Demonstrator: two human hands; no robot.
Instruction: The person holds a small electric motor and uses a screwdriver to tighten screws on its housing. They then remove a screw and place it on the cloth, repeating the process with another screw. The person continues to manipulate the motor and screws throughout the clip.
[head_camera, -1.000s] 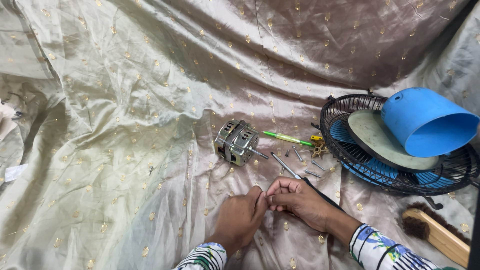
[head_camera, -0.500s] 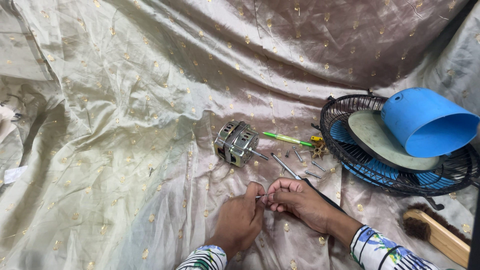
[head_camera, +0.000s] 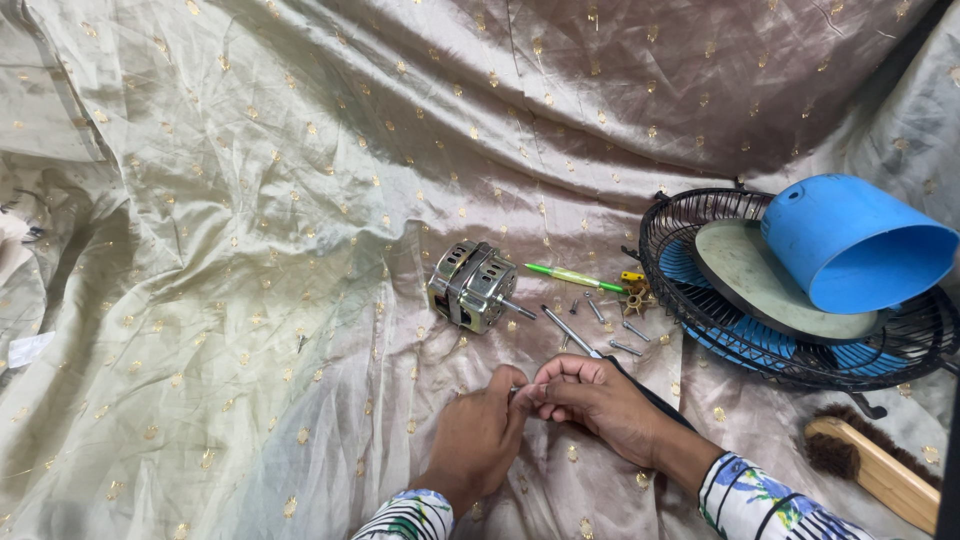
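Two hands meet low in my view, fingertips pressed together over the gold-dotted satin cloth (head_camera: 250, 250). My left hand (head_camera: 480, 435) is curled, its fingers pinching a tiny metal piece (head_camera: 517, 390) where the hands touch; my right hand (head_camera: 600, 400) closes on the same spot, thumb and forefinger nipped tight, I judge to steady so small a part. Just above lies the fan motor (head_camera: 472, 285), shaft pointing right. Beyond it lie a green screwdriver (head_camera: 575, 277) and loose screws (head_camera: 610, 325), near enough to reach. Farther right, the black fan guard (head_camera: 680, 300) holds a blue cone-shaped cover (head_camera: 850, 240). A wooden brush (head_camera: 870, 470) lies beside my right sleeve.
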